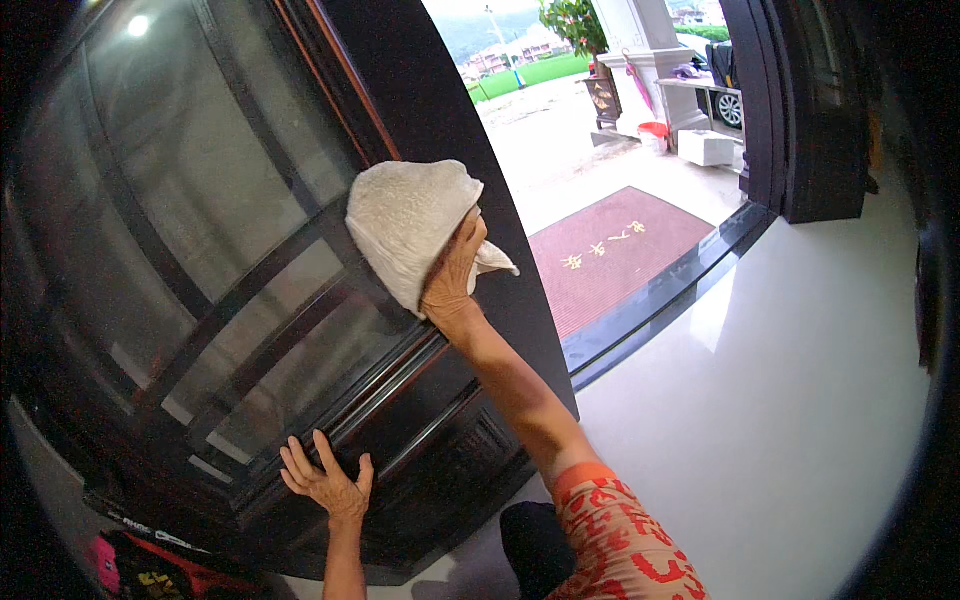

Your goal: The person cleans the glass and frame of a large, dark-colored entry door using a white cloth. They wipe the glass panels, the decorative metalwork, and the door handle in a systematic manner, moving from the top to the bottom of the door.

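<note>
A cream cloth (405,225) is bunched in my right hand (458,270), whose fingers are folded round its edge. I press it against the dark door (520,330), near the edge of its glass pane (260,130). A loose corner of the cloth sticks out to the right of my wrist. Lower down, my left hand (332,482) rests with spread fingers on the door's moulded rail below the glass. It holds nothing. Part of the pane behind the cloth is hidden.
A dark threshold (660,290) runs beside the open doorway, with a reddish mat (620,250) outside. Beyond stand a white box (705,148), a red bucket (654,135) and a potted plant (575,25). Pale glossy floor (760,430) lies to my right. A black-and-red item (150,570) sits lower left.
</note>
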Action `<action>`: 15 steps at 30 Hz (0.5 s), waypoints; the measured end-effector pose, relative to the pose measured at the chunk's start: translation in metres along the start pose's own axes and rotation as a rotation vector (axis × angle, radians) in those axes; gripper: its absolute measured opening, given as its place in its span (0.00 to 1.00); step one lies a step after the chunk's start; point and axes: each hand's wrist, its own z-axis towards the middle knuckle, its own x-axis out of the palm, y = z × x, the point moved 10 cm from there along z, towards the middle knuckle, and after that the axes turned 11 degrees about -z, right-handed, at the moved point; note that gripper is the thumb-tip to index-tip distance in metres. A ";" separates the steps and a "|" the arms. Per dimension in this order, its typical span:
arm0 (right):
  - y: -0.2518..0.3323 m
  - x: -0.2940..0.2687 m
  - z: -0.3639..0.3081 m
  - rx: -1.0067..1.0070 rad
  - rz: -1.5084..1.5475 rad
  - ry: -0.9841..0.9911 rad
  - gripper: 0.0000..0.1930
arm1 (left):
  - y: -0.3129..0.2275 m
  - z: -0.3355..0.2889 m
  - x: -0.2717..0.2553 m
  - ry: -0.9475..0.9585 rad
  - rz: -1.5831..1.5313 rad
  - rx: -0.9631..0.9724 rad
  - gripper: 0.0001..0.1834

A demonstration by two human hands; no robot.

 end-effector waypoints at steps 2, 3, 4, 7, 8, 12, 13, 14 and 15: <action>0.000 -0.017 0.010 -0.325 -0.469 0.000 0.36 | -0.001 -0.002 0.001 -0.002 0.020 0.013 0.41; -0.010 -0.012 0.006 -0.209 0.053 0.218 0.36 | -0.001 -0.001 0.001 -0.002 0.026 0.012 0.41; -0.021 -0.008 -0.002 -0.011 0.560 0.371 0.35 | -0.001 -0.001 0.001 -0.002 0.031 0.011 0.41; -0.024 -0.058 -0.012 -0.287 -0.251 0.087 0.42 | 0.001 -0.003 -0.002 0.010 0.058 0.007 0.41; -0.026 -0.077 -0.012 -0.353 -0.256 0.060 0.39 | -0.001 -0.002 -0.001 0.009 0.058 0.007 0.42; -0.015 -0.153 -0.043 -0.441 -0.094 -0.013 0.30 | -0.002 -0.003 0.005 0.017 0.044 -0.009 0.42; -0.003 -0.150 -0.062 -0.454 -0.384 -0.105 0.30 | 0.003 -0.007 0.001 0.014 0.062 -0.007 0.42; 0.013 -0.146 -0.071 -0.578 0.120 0.139 0.28 | 0.000 -0.004 0.001 -0.008 0.053 0.004 0.42; 0.014 -0.164 -0.082 -0.508 -0.326 -0.124 0.26 | 0.000 -0.003 -0.001 -0.010 0.054 0.009 0.42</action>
